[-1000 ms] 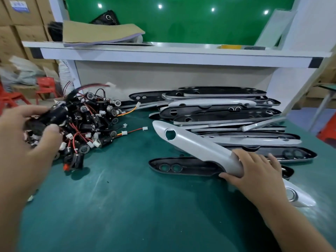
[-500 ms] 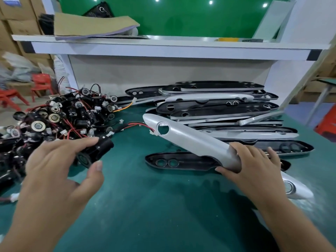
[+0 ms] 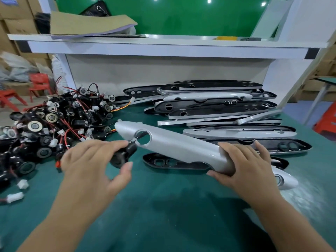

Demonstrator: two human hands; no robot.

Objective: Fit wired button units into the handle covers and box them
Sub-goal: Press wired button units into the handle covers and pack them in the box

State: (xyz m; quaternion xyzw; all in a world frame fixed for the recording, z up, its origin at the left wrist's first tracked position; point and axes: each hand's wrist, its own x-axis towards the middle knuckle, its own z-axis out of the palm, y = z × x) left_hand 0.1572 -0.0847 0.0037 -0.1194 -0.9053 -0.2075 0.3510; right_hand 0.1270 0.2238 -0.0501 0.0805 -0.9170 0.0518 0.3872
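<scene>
My right hand grips a long silver handle cover near its middle, tilted with its far end raised to the left. That end has a round hole. My left hand pinches a black wired button unit between thumb and fingers, right beside the hole; its wire shows through the hole. A heap of black button units with red wires and white plugs lies at the left.
A stack of silver and black handle covers lies behind and to the right on the green table. One black cover lies under the held one. A white shelf spans the back. Loose white plugs lie at the left edge.
My left hand carried the button unit out of the heap and rightward up to the cover's hole. My right hand kept its grip on the cover, whose hole end now lies closer to the left hand.
</scene>
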